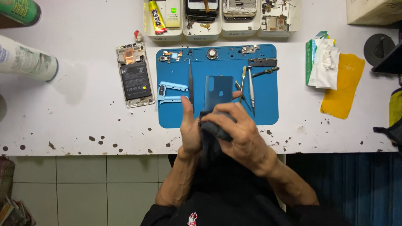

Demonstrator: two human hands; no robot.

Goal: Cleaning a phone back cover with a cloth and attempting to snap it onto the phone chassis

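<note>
I see the blue back panel (218,93) upright above the blue mat (268,104), near edge pinched by my left hand (189,127); my right hand (240,136) grips a dark cloth (213,132). Hard rubbing could slip it onto the tweezers (191,86).

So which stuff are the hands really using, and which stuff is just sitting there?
In use:
- flat blue panel, held up by the left hand
- dark cloth, pressed on it by the right hand

Just lying about:
- opened phone
- light blue frame
- tweezers
- screwdriver
- glue tube
- yellow sheet
</note>
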